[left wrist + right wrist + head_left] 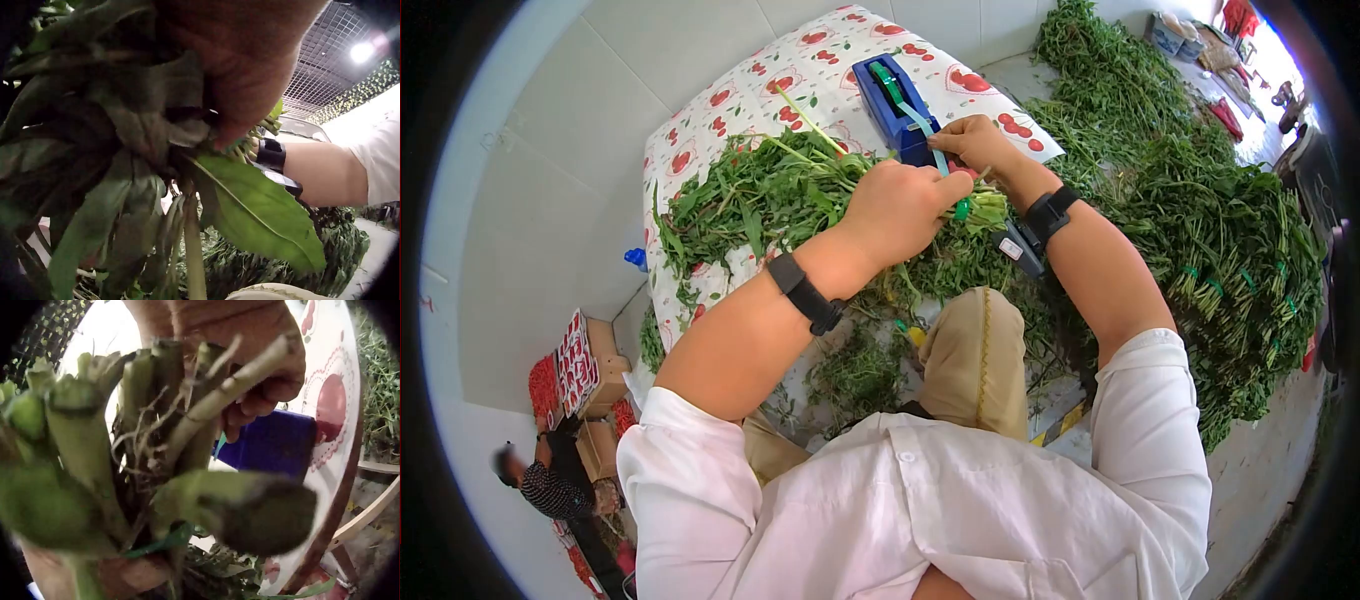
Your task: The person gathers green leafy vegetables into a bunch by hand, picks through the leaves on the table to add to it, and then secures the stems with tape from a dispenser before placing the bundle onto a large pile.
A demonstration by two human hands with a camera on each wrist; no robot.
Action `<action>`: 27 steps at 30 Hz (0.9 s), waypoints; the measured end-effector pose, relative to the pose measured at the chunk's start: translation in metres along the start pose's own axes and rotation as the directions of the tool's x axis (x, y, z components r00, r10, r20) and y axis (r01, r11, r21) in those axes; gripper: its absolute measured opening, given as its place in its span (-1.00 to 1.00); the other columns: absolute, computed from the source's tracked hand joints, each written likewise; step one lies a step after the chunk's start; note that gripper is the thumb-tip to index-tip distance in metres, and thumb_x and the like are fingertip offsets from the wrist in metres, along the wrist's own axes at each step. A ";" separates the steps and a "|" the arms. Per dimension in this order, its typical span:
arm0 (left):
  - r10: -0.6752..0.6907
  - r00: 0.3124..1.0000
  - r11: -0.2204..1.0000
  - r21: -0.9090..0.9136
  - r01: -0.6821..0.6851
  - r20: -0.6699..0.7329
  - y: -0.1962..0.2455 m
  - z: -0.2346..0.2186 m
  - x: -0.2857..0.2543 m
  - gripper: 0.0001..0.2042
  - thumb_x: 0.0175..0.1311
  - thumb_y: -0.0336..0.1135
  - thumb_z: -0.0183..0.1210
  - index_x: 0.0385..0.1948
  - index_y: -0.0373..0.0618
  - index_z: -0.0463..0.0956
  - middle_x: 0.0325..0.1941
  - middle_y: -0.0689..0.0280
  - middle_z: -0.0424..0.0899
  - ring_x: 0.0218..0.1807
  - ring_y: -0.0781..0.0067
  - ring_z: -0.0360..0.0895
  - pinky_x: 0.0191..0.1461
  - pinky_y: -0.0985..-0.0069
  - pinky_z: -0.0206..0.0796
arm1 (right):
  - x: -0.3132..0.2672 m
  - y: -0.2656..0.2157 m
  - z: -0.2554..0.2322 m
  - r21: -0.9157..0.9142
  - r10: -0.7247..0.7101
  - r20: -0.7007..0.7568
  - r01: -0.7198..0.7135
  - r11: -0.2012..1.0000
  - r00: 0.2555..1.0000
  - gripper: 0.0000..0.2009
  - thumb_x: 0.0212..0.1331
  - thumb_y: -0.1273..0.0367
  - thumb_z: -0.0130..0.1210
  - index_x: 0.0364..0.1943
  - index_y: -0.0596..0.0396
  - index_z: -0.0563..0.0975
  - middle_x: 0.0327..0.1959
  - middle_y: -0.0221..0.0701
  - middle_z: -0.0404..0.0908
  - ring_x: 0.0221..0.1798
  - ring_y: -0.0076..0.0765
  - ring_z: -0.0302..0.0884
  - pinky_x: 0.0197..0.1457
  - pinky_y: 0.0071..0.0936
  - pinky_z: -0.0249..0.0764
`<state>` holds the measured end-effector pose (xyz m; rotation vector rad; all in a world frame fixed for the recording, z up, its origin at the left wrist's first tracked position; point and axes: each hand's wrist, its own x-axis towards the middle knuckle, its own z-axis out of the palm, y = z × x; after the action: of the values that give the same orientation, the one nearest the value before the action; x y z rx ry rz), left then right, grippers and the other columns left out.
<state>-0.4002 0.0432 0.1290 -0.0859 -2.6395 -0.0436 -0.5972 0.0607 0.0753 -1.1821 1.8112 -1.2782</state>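
Note:
My left hand (905, 210) grips a bunch of leafy greens, its cut stems (990, 207) pointing right with green tape (962, 209) around them. In the right wrist view the stem ends (156, 394) fill the foreground, above the left hand's fingers (131, 575). Dark leaves (100, 156) hang below the left hand (244, 56) in the left wrist view. My right hand (980, 150) pinches the tape strip (938, 150) at the front of the blue tape dispenser (895, 110), just beyond the bunch. The dispenser (275, 444) is partly hidden by stems in the right wrist view.
Loose greens (750, 195) lie on the cherry-patterned table cover (730, 100). Tied bunches (1230, 290) are piled at the right, with more greens (1090, 70) behind. Trimmings (855, 375) lie on the floor near the knees. Another person (550, 485) is at the lower left beside boxes (605, 375).

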 end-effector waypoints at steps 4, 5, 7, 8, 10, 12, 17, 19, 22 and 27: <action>-0.067 0.996 0.997 -0.022 0.068 0.062 -0.002 0.005 -0.001 -0.68 -0.23 -0.33 0.30 -0.39 -0.02 0.38 -0.57 0.26 0.50 -0.44 0.14 0.48 -0.39 0.24 0.28 | 0.000 0.001 0.006 0.008 -0.010 -0.043 0.010 1.000 0.999 -0.76 -0.08 0.30 0.24 -0.51 0.26 0.60 -0.68 -0.35 0.53 -0.69 -0.51 0.39 -0.60 -0.49 0.34; -0.076 0.995 0.997 -0.027 0.078 0.064 -0.002 0.006 -0.001 -0.69 -0.22 -0.34 0.29 -0.39 -0.02 0.38 -0.56 0.25 0.50 -0.43 0.13 0.48 -0.39 0.24 0.29 | 0.000 0.001 0.006 0.041 0.025 -0.026 -0.024 0.999 0.999 -0.76 -0.09 0.30 0.24 -0.51 0.26 0.60 -0.68 -0.35 0.53 -0.67 -0.50 0.40 -0.58 -0.48 0.35; -0.086 0.993 0.996 -0.032 0.088 0.082 -0.004 0.007 -0.001 -0.70 -0.21 -0.35 0.28 -0.39 -0.02 0.38 -0.56 0.24 0.50 -0.42 0.12 0.49 -0.37 0.24 0.30 | 0.004 0.006 0.007 0.104 0.089 0.011 -0.090 0.990 0.996 -0.76 -0.09 0.31 0.24 -0.51 0.27 0.60 -0.68 -0.35 0.53 -0.65 -0.48 0.43 -0.55 -0.45 0.37; -0.086 0.991 0.995 -0.032 0.089 0.100 -0.004 0.008 -0.001 -0.70 -0.21 -0.36 0.27 -0.39 -0.01 0.38 -0.55 0.24 0.50 -0.42 0.11 0.49 -0.37 0.24 0.30 | 0.004 0.012 0.010 -0.021 0.030 0.000 -0.030 0.999 1.000 -0.77 -0.09 0.31 0.24 -0.52 0.27 0.60 -0.68 -0.36 0.53 -0.64 -0.47 0.43 -0.55 -0.46 0.36; -0.084 0.987 0.996 -0.030 0.089 0.141 -0.004 0.010 -0.001 -0.72 -0.20 -0.38 0.26 -0.39 -0.01 0.39 -0.55 0.22 0.51 -0.41 0.10 0.49 -0.37 0.23 0.30 | 0.000 0.024 0.019 -0.266 -0.091 -0.002 0.087 0.960 0.996 -0.78 -0.09 0.33 0.23 -0.52 0.27 0.59 -0.69 -0.36 0.52 -0.62 -0.47 0.44 -0.54 -0.47 0.35; -0.087 0.980 0.995 -0.022 0.093 0.181 -0.003 0.012 -0.003 -0.73 -0.19 -0.38 0.25 -0.39 0.00 0.40 -0.54 0.21 0.52 -0.41 0.10 0.49 -0.37 0.23 0.31 | -0.003 0.022 0.017 -0.127 -0.078 -0.016 0.075 0.989 0.997 -0.81 -0.09 0.36 0.22 -0.54 0.26 0.59 -0.70 -0.40 0.51 -0.64 -0.50 0.42 -0.56 -0.51 0.32; -0.152 0.967 0.984 -0.062 0.168 0.205 -0.005 0.020 -0.009 -0.75 -0.19 -0.37 0.23 -0.39 0.00 0.41 -0.52 0.19 0.55 -0.39 0.10 0.51 -0.35 0.24 0.33 | -0.013 0.019 -0.001 0.327 0.067 0.137 -0.109 0.939 0.988 -0.88 -0.01 0.44 0.18 -0.49 0.25 0.56 -0.66 -0.47 0.47 -0.64 -0.59 0.32 -0.56 -0.58 0.27; -0.184 0.958 0.976 -0.071 0.204 0.221 -0.005 0.023 -0.010 -0.73 -0.19 -0.37 0.23 -0.37 0.01 0.41 -0.51 0.19 0.56 -0.38 0.09 0.52 -0.34 0.23 0.34 | -0.018 0.007 -0.002 0.252 -0.034 0.106 0.006 0.968 0.994 -0.88 0.00 0.45 0.16 -0.49 0.26 0.56 -0.64 -0.46 0.48 -0.62 -0.60 0.32 -0.55 -0.59 0.28; -0.244 0.943 0.956 -0.109 0.274 0.227 -0.008 0.027 -0.011 -0.69 -0.18 -0.36 0.23 -0.32 0.03 0.41 -0.48 0.18 0.57 -0.36 0.07 0.53 -0.32 0.20 0.35 | -0.028 -0.011 -0.002 0.211 -0.163 0.040 0.152 0.966 0.986 -0.87 0.00 0.44 0.16 -0.48 0.28 0.56 -0.62 -0.46 0.50 -0.59 -0.61 0.34 -0.52 -0.59 0.29; -0.345 0.908 0.909 -0.155 0.387 0.239 -0.015 0.032 -0.012 -0.70 -0.18 -0.34 0.27 -0.34 -0.01 0.43 -0.46 0.18 0.58 -0.35 0.07 0.52 -0.30 0.25 0.34 | -0.051 -0.019 0.001 0.064 -0.211 -0.104 0.219 0.974 0.972 -0.83 -0.01 0.41 0.17 -0.43 0.30 0.56 -0.60 -0.47 0.51 -0.56 -0.64 0.35 -0.49 -0.61 0.30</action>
<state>-0.4059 0.0292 0.0949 0.3636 -2.8136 -0.4504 -0.5693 0.1041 0.0919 -1.3238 1.7214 -1.5365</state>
